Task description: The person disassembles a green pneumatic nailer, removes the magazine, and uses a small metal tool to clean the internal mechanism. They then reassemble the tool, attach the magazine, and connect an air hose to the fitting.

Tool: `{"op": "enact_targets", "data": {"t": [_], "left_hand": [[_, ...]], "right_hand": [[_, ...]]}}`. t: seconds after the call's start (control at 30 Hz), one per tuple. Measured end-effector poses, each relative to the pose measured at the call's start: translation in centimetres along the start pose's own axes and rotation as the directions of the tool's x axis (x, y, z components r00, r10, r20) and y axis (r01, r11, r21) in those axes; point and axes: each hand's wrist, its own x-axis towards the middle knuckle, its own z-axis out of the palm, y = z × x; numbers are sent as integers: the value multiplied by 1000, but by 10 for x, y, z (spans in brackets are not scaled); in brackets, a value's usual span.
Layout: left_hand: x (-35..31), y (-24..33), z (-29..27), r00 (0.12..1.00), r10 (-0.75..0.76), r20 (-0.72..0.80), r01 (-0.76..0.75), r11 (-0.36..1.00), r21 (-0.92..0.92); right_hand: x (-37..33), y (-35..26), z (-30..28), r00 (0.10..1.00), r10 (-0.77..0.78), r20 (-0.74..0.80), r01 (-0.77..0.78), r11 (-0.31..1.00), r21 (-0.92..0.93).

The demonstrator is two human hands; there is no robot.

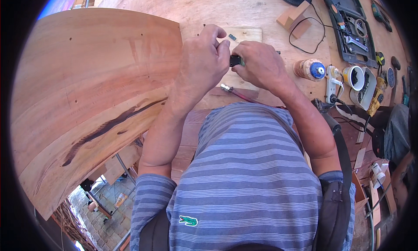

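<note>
My right hand [261, 66] is closed round a small black object [235, 61], whose kind I cannot tell, with its end showing between my hands. My left hand [204, 55] is close beside that end, fingers curled and thumb bent; whatever its fingers hold, if anything, is hidden. Just beyond the hands, a small dark green piece [232, 37] lies on a pale square board [250, 34] set on the plywood worktop [191, 14]. A red hose [241, 95] with a metal fitting [225, 87] lies nearer my body.
A large curved wooden panel [100, 59] fills the left. To the right stand a bottle with a blue cap [317, 70], a power strip [332, 83], a tub of black screws [354, 77] and an open tool case [352, 29]. A black cord [300, 51] loops beside wood blocks [297, 20].
</note>
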Motion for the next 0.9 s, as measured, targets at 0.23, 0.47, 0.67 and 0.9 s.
{"op": "enact_targets", "data": {"t": [0.23,0.47,0.67,0.9], "left_hand": [[1,-5,-3,997,59,56,-57,998,-39],[8,-20,-19,940,238,245,-210,968,-136],[10,-18,-17,957,227,180,-255,956,145],[-2,-12,-3,991,91,-103,-78,990,119]], "right_hand": [[0,2,3,1000,-16,-16,16,1000,-8],[0,1,2,1000,-19,-7,19,1000,-11],[1,0,-1,1000,-12,2,12,999,-33],[3,4,3,1000,-13,-14,14,1000,15]]}}
